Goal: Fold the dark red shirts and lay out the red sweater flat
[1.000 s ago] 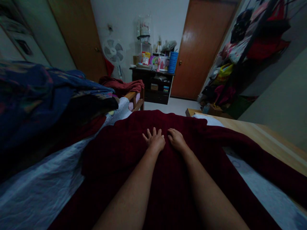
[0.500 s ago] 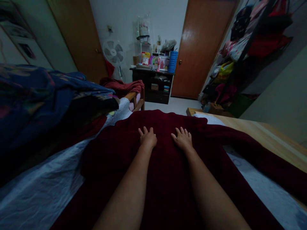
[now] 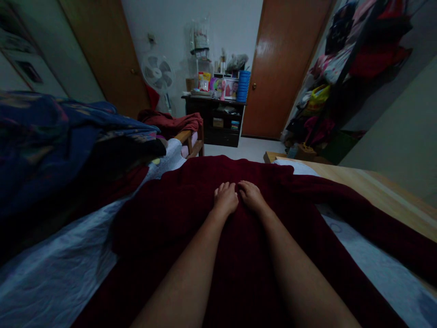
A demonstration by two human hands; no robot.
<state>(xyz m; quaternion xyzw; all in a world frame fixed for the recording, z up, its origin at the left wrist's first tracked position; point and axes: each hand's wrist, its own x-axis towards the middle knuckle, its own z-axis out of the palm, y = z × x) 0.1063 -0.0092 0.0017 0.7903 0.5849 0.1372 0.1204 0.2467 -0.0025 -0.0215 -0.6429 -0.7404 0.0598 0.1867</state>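
Note:
A dark maroon long-sleeved top (image 3: 177, 214) lies spread over the bed, one sleeve (image 3: 362, 209) stretching out to the right. Near the upper middle of the cloth, my left hand (image 3: 226, 198) rests back-up with its fingers bent and drawn together on the fabric. Close beside it, my right hand (image 3: 252, 196) is curled the same way, its fingers turned inward. Only a narrow gap separates the two hands. The fingertips are partly hidden, but both hands appear closed on the cloth.
A heap of blue patterned cloth (image 3: 44, 141) is piled at the left on the pale bedsheet (image 3: 68, 255). A wooden board (image 3: 375, 182) runs along the right side. Beyond the bed stand a fan (image 3: 157, 73), a dark cabinet (image 3: 215, 123) and hanging bags (image 3: 378, 59).
Both hands have come inward toward each other at the middle of the top. Their fingers, spread flat before, are now curled and closed together.

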